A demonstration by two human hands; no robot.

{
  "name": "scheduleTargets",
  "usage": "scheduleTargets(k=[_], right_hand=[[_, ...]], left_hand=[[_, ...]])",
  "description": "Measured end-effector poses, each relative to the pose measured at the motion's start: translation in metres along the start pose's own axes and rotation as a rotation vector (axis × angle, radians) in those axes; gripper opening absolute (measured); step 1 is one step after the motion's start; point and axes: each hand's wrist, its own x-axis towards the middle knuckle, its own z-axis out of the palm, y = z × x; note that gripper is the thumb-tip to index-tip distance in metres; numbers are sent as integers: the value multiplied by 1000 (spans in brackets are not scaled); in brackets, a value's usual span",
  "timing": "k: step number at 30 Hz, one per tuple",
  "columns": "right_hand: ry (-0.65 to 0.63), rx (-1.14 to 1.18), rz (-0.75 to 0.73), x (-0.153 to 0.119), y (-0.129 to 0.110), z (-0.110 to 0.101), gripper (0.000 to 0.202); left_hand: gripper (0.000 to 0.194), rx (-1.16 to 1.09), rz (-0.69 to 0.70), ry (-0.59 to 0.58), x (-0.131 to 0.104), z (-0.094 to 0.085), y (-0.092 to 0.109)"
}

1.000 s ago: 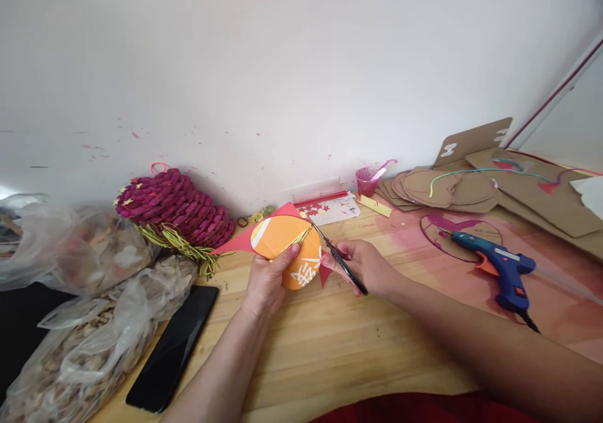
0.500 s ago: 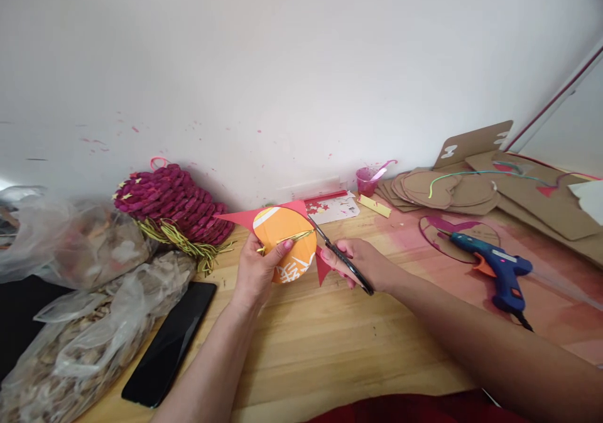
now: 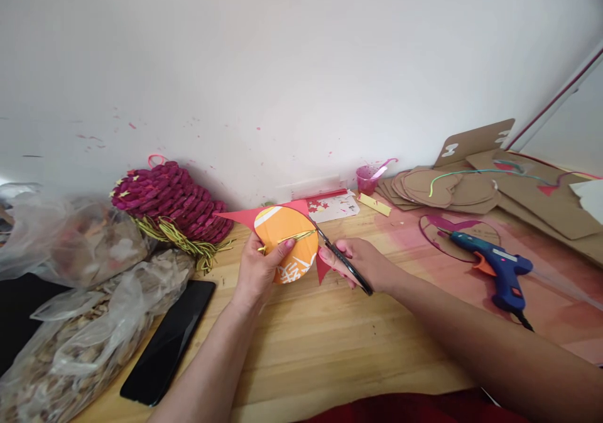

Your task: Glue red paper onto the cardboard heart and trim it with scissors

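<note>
Pinched in my left hand (image 3: 258,263) is a round orange cardboard disc (image 3: 282,234) with white markings. A gold cord (image 3: 304,237) lies across its face under my thumb. Red paper (image 3: 238,217) sits behind the disc and sticks out at the upper left, with another pointed red piece (image 3: 323,267) at the lower right. My right hand (image 3: 353,263) grips black-handled scissors (image 3: 346,261). Their blades are at the disc's right edge, against the red paper; how far they are apart is hard to make out.
A magenta pinecone-like craft (image 3: 176,200) and plastic bags (image 3: 108,322) lie left, beside a black phone (image 3: 169,341). Farther right are a pink cup (image 3: 366,179), a yellow strip (image 3: 374,205), cardboard shapes (image 3: 428,187) and a blue glue gun (image 3: 504,269). A white card (image 3: 336,208) rests near the wall.
The disc and my left hand have shifted very slightly to the right in view. Both hands keep the same hold, and the scissors stay at the disc's edge.
</note>
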Motion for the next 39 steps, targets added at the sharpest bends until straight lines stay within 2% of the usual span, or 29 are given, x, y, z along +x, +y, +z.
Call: scheduleTargets(k=[24,33,39], right_hand=[[44,7,39,-4,-10,1,58],[61,81,82,0,0,0,57],[63,-1,63,1,-3,-6,56]], left_hand=[[63,-17,-20,12,-1,3,1],[65,7,-27,12,0,0,3],[64,15,-52,8,3,-3,3]])
